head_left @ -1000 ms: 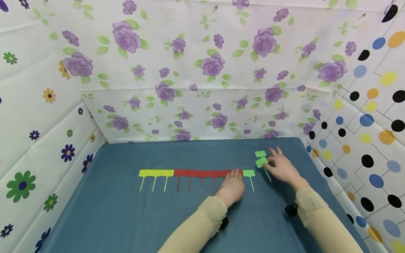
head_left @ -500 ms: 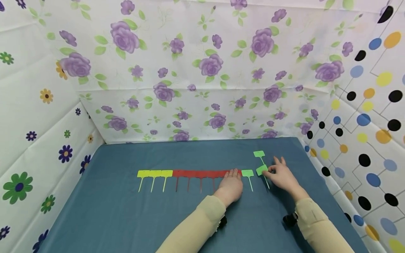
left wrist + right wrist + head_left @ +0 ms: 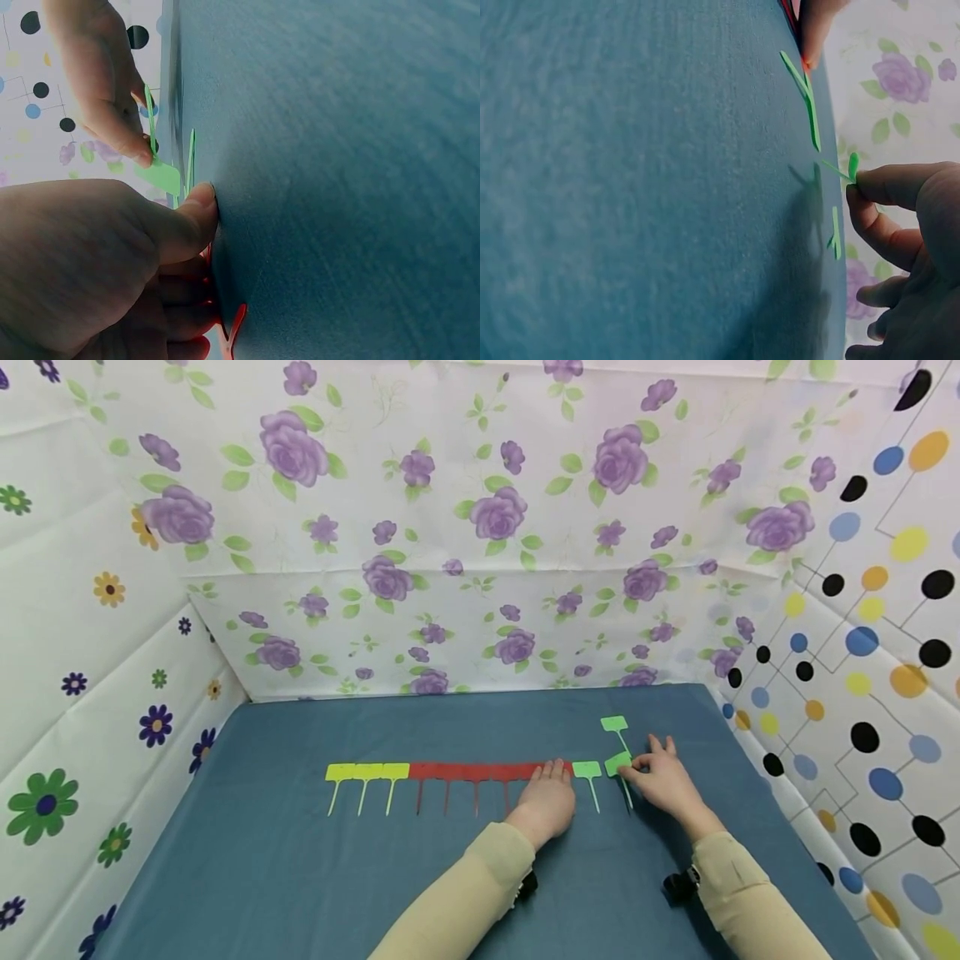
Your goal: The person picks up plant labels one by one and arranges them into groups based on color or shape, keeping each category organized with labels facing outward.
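Observation:
A row of T-shaped plastic plant labels lies across the cloth, heads side by side: yellow labels (image 3: 369, 771) at the left, red labels (image 3: 465, 772) in the middle, one green label (image 3: 587, 769) at the right end. My left hand (image 3: 546, 802) rests on the right-hand red labels, fingers straight, hiding some stems. Just right of the row, my right hand (image 3: 667, 781) pinches another green plant label (image 3: 852, 166) by its head between thumb and forefinger. That label hangs slightly above the cloth, stem toward me. Behind it a loose green label (image 3: 614, 724) lies flat.
Blue cloth (image 3: 262, 860) covers the table. A flowered sheet (image 3: 450, 527) stands along the back, with a daisy-print sheet (image 3: 67, 693) on the left and a dotted sheet (image 3: 847, 693) on the right. Each wrist wears a black camera (image 3: 679, 887).
My right hand has brought the pinched green label down and toward me, away from the loose green one, level with the row's right end. My left hand stays on the red labels.

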`<control>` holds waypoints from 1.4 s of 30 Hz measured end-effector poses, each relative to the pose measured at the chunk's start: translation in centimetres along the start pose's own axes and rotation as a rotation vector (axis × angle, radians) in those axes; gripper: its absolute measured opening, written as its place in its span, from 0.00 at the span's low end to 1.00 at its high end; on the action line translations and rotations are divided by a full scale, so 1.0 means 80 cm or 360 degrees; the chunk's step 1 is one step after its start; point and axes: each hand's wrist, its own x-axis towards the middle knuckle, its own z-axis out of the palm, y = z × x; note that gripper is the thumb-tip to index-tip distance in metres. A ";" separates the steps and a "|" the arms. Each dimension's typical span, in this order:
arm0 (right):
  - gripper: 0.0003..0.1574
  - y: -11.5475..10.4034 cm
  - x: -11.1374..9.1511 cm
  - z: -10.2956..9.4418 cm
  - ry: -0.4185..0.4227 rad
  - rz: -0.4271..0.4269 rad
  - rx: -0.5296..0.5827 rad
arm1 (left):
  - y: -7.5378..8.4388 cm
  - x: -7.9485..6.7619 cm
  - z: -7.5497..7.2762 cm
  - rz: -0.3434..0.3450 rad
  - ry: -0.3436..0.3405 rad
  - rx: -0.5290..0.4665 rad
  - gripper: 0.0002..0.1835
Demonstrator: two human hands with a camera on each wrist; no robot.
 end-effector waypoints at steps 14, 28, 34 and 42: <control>0.21 -0.002 -0.002 0.007 0.0043 0.0051 -0.0027 | 0.001 -0.002 -0.001 -0.0012 0.0000 -0.0023 0.35; 0.22 -0.002 0.000 0.011 0.0005 0.0093 -0.0020 | 0.001 -0.005 -0.001 -0.0003 -0.0006 -0.0012 0.35; 0.23 0.000 0.003 0.010 -0.0015 0.0104 -0.0018 | 0.003 -0.003 0.000 -0.0008 -0.0023 -0.0011 0.35; 0.23 0.000 0.001 0.008 0.0010 0.0109 -0.0094 | 0.003 -0.003 -0.002 -0.0006 -0.0034 -0.0008 0.36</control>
